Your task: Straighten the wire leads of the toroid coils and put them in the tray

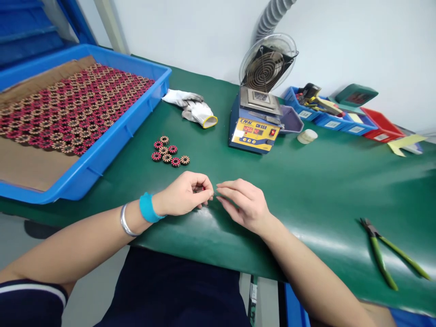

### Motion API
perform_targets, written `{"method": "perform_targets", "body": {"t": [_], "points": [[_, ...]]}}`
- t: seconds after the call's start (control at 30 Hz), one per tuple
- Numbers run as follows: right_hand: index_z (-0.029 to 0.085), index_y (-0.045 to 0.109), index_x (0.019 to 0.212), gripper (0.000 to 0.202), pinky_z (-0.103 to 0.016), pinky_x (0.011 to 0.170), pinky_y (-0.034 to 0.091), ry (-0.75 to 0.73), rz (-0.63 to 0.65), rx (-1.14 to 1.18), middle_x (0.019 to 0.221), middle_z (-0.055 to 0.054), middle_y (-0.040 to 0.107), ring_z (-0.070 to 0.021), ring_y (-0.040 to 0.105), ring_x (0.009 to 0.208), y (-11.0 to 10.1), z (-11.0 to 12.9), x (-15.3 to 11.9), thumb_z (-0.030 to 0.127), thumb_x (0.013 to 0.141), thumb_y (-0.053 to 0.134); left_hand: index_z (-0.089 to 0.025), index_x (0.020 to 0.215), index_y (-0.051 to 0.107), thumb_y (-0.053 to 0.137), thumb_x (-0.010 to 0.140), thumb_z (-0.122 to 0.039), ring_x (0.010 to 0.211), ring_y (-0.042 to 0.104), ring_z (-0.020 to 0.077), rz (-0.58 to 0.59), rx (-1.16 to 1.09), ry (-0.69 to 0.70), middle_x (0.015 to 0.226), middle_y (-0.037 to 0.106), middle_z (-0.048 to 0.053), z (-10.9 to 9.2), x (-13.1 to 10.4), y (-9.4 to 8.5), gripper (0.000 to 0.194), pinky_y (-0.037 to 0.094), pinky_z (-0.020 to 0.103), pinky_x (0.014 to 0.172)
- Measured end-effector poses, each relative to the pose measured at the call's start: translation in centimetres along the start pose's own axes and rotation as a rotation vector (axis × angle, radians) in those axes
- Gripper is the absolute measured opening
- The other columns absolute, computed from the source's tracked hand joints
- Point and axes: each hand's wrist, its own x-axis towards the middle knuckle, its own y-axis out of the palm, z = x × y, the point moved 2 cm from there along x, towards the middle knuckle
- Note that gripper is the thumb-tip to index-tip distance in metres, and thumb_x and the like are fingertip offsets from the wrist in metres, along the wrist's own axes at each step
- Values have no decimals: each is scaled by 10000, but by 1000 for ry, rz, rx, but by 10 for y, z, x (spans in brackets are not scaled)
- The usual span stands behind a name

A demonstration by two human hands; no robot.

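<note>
My left hand [187, 193] is closed around a small red wound ring, mostly hidden by the fingers; only a bit of red shows near the fingertips. Just to its right, my right hand [243, 202] has its thumb and fingers apart, the fingertips close to those of the left, with nothing visible between them. Beyond the left hand, several small wound rings [166, 158], some red and some copper-coloured, lie loosely grouped on the green table mat [323, 190].
A blue tray [102, 156] of ring rows stands left. White gloves [195, 108], a soldering unit [255, 129] with a fan [265, 70], and a white jar [307, 136] sit behind. Parts bins [354, 125] line the back right. Green-handled cutters [381, 252] lie right.
</note>
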Motion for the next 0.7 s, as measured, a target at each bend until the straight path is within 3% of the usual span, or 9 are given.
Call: {"method": "perform_targets", "body": {"t": [0.07,0.13,0.27,0.33,0.37,0.43,0.5,0.6,0.7], "points": [[185,630,983,123,-296,626,500,-71,5,-79,917,-83,731,-160,655,742,0,2,1,133,890,570,-151,679,523,516,770,-215,539,521,100,10,0,9,613,566,-2,0,0,1,112,467,228,539],[182,627,916,84,-293,624,490,-23,14,-29,873,-76,723,-157,646,727,3,4,2,140,895,558,-155,675,515,509,771,-198,525,479,90,-13,82,100,591,532,-18,0,-1,3,105,428,216,524],[180,547,760,203,-267,569,516,463,83,485,695,-32,648,-127,611,597,14,3,3,251,941,486,-149,665,528,487,769,-148,582,434,98,-130,432,454,646,525,0,-5,-6,6,112,374,239,570],[186,521,745,255,-256,520,517,647,146,711,638,-8,620,-118,594,531,19,2,1,318,955,458,-144,661,535,477,770,-138,601,437,104,-155,496,518,669,538,13,-6,-7,6,124,370,247,584],[185,528,755,251,-258,524,522,663,151,732,645,-9,627,-119,601,537,20,2,0,330,951,468,-144,661,534,477,771,-138,591,437,102,-153,470,489,657,535,10,-5,-7,5,124,371,243,574],[177,570,808,174,-276,597,535,535,92,573,733,-38,666,-136,635,636,15,1,0,305,920,534,-147,664,526,490,771,-154,556,447,94,-118,335,346,623,527,-3,-4,-4,2,113,383,227,544],[175,605,898,61,-291,661,518,277,17,278,847,-71,699,-153,648,737,8,1,1,233,886,592,-151,673,521,507,770,-184,533,482,95,-55,172,170,600,539,-8,-2,-2,0,103,418,221,528],[180,609,969,101,-304,675,473,-37,-17,-48,894,-82,722,-162,642,770,2,4,2,138,880,585,-150,686,527,517,773,-216,540,538,111,13,32,7,615,575,6,1,0,-1,110,479,243,546],[185,604,887,79,-316,696,458,-23,13,-62,849,-66,713,-157,628,747,2,5,4,130,893,547,-152,678,520,510,777,-200,530,507,103,-6,97,79,603,549,-5,0,0,0,110,452,233,532]]}}
